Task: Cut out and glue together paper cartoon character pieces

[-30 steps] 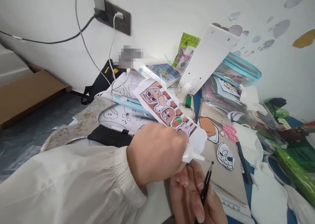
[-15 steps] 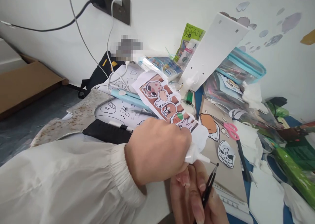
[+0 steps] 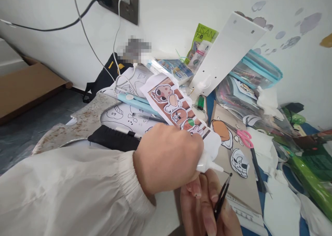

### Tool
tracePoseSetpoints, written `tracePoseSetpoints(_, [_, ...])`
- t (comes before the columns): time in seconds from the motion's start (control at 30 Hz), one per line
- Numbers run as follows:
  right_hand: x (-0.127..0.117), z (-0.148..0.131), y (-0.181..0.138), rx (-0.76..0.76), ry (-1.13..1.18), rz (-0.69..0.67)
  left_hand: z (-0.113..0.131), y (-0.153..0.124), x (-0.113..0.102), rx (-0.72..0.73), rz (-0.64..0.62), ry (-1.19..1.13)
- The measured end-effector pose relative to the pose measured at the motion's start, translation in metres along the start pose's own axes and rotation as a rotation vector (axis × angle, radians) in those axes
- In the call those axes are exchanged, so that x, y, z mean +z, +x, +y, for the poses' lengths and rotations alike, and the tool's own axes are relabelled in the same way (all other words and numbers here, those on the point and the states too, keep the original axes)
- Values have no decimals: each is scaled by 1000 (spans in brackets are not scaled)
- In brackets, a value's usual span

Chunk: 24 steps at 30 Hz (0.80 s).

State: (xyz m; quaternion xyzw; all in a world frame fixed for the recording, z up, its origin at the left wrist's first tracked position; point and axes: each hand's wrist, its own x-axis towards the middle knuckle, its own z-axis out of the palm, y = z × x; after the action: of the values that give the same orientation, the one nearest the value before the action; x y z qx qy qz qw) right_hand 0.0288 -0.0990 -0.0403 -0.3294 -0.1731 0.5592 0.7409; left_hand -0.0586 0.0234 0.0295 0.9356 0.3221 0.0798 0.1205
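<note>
My left hand (image 3: pixel 168 156), reaching across from the left in a pale sleeve, is closed around a small white glue bottle (image 3: pixel 204 164). Its tapered nozzle (image 3: pixel 217 167) points right, with a thin metal tip at or against a tiny dark bead (image 3: pixel 230 174). Black tweezers (image 3: pixel 221 200) pinch that bead at their points. Below, with its palm turned up, my right hand (image 3: pixel 210 208) holds the tweezers between thumb and fingers. A printed strip of cartoon animals (image 3: pixel 178 116) lies just beyond my left hand. Right of the nozzle is a black-and-white cartoon cutout (image 3: pixel 240 162).
Pink scissors (image 3: pixel 244 138) and an orange cartoon cutout (image 3: pixel 221 132) lie on grey board (image 3: pixel 223 156). A white stand (image 3: pixel 228 52) rises behind, beside a zip pouch (image 3: pixel 259 71). Pens, drawings and a black case (image 3: pixel 111 139) are at left. White paper scraps (image 3: pixel 281 203) lie at right.
The whole view has shifted slightly, moving things a little to the right. Both hands keep their holds, and the nozzle tip stays by the bead.
</note>
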Motion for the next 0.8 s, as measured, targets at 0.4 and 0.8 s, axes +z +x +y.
tracePoseSetpoints(0.4, [-9, -2, 0, -10, -129, 21, -1, 0, 2, -3, 34, 2])
tracePoseSetpoints(0.8, [3, 5, 11, -58, 143, -81, -6, -2, 12, -65, 302, -47])
